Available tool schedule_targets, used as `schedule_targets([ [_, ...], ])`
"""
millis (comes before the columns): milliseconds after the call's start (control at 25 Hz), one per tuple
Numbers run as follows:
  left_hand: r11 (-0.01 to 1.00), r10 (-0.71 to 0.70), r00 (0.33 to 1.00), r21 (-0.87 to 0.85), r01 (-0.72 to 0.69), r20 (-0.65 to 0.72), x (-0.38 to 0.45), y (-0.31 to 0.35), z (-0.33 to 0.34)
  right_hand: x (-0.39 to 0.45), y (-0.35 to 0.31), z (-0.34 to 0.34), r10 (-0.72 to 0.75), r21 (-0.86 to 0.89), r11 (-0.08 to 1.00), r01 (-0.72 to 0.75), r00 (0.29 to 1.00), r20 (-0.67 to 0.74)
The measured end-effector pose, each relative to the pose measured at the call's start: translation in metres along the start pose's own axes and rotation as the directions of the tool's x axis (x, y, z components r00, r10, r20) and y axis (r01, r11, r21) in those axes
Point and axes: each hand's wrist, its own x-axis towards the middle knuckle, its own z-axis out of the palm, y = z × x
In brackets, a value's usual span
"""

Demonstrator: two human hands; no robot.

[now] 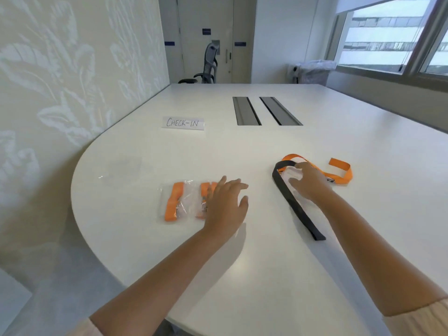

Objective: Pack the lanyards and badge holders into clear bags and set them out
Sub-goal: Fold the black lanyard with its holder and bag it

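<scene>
Lanyards split across the white counter (266, 263): two packed clear bags, first packed bag (173, 202) and second packed bag (202, 202), side by side on the left, each with a folded orange strap inside; loose black lanyard (294, 204) and loose orange lanyard (341, 172) on the right, tangled over a clear badge holder (292, 174). Empty clear bag (121, 166) faintly visible beyond the packed pair, near the handwritten CHECK-IN sign (183, 123).

Left hand (224, 204) open, fingers spread flat, resting over the near edge of the second packed bag. Right hand (309, 181) with fingers curled down onto the badge holder; whether pinching or merely pressing, cannot tell.

Likely step: starting the next set. To do well: separate one lanyard from the other first, lifting the black strap clear of the orange loop. Fold into short, even lengths matching the packed ones, clip tucked inward. Fetch the empty bag with the left, hold the mouth wide, slide strap and holder in together. Risk: slippery film and a springing strap undoing the fold.
</scene>
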Motion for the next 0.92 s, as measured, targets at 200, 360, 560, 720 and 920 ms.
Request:
schedule_targets([
  [200,0.976,-0.037,0.999,-0.213,0.045,0.039,0.002,0.039,0.032,-0.025,0.045,0.009,0.070,-0.273,0.959,-0.071,0.997,-0.014],
  [360,0.950,-0.072,0.994,-0.297,0.094,0.084,-0.001,0.054,0.051,-0.036,0.048,0.011,0.045,-0.262,0.962,-0.072,0.993,-0.108],
  [560,0.947,-0.053,0.996,-0.313,0.072,0.069,-0.002,0.050,0.055,-0.036,0.045,0.012,0.070,-0.099,0.991,-0.090,0.980,-0.187],
  [720,0.935,-0.051,0.998,-0.350,0.063,0.044,-0.003,0.052,0.048,-0.040,0.041,0.000,0.081,-0.009,0.996,-0.085,0.967,-0.240],
  [920,0.646,-0.140,0.965,-0.718,0.260,0.223,-0.001,0.060,0.036,-0.063,0.007,0.002,-0.094,0.191,0.968,0.162,0.942,-0.324],
])
